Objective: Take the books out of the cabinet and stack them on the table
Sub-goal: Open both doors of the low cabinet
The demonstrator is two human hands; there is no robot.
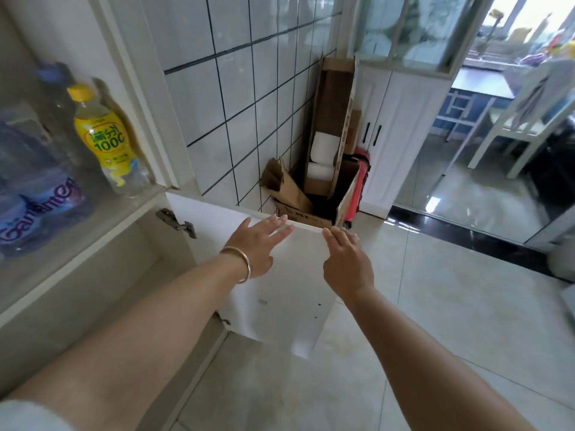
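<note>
Two bare arms reach out. The left hand point(259, 241), with a bracelet point(241, 259) on its wrist, lies flat with straight fingers on the open white cabinet door point(280, 293). The right hand point(345, 259) curls its fingers over the door's top edge. No books show; the cabinet point(102, 275) inside looks dim. Higher up stands a yellow bottle point(104, 141). Far off are cardboard boxes point(311, 194).

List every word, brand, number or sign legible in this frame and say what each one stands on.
"100C", under Chinese characters too blurred to transcribe: on the label of the yellow bottle behind the glass door.
"Ganten", partly cut off and distorted, so uncertain: on the purple label of the large water bottle at the left edge.
Dark print on the cardboard box in the corner: too small to read.
Nothing readable on the white cabinet door, nor on the left hand or right hand.
</note>
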